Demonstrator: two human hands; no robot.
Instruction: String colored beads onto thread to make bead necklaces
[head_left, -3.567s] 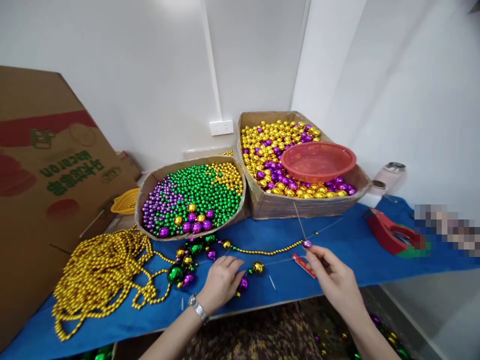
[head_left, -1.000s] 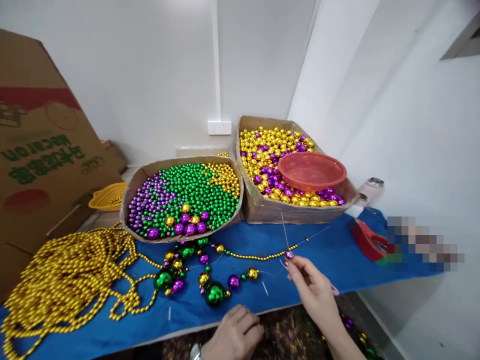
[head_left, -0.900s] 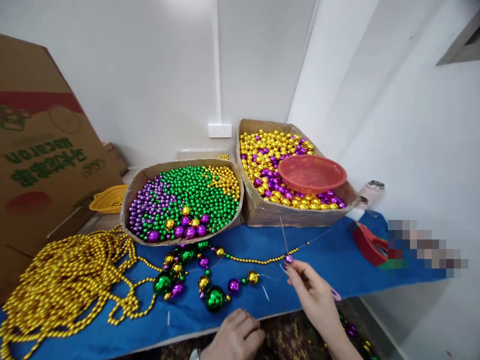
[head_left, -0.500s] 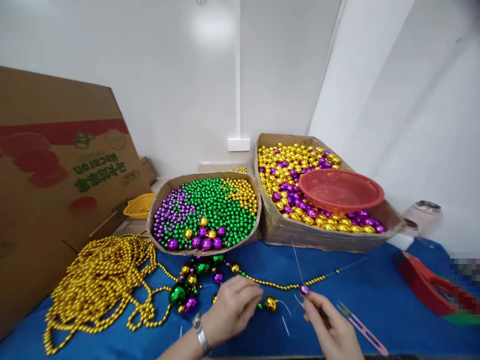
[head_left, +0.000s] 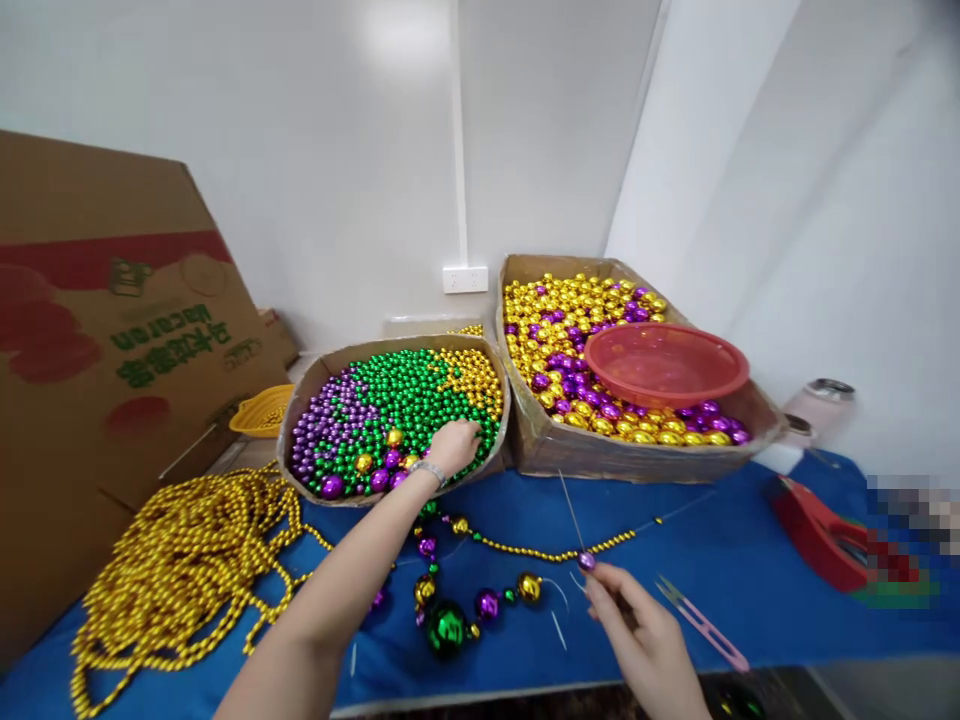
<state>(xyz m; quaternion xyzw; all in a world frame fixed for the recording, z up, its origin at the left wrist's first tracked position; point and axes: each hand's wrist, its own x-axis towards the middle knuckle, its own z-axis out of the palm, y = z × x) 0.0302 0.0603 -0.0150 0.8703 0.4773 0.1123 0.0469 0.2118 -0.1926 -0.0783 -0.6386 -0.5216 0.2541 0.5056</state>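
Note:
My left hand [head_left: 453,446] reaches into the cardboard box of small beads [head_left: 289,470], above the green beads [head_left: 405,375]. Its fingers curl downward with the tips together; whatever they pinch is hidden. A silver watch circles that wrist. Low on the right, my right hand [head_left: 637,625] pinches a shiny purple bead [head_left: 587,561], from which a thin needle [head_left: 571,508] sticks up. Left of this hand lies a string of beads, with a large green ball [head_left: 448,628], a purple ball [head_left: 487,604] and a gold ball [head_left: 529,588] at the white thread's end.
A heap of gold bead chains [head_left: 180,570] lies at left beside a large carton [head_left: 90,350]. A bigger box [head_left: 555,450] of gold and purple balls holds a red basin [head_left: 667,365]. Pink thread snips [head_left: 705,625] and a red tape dispenser [head_left: 814,535] lie at right.
My left hand has moved from over the bead string up and forward into the bead box, uncovering the large green ball. My right hand still pinches the purple bead. The view has shifted slightly.

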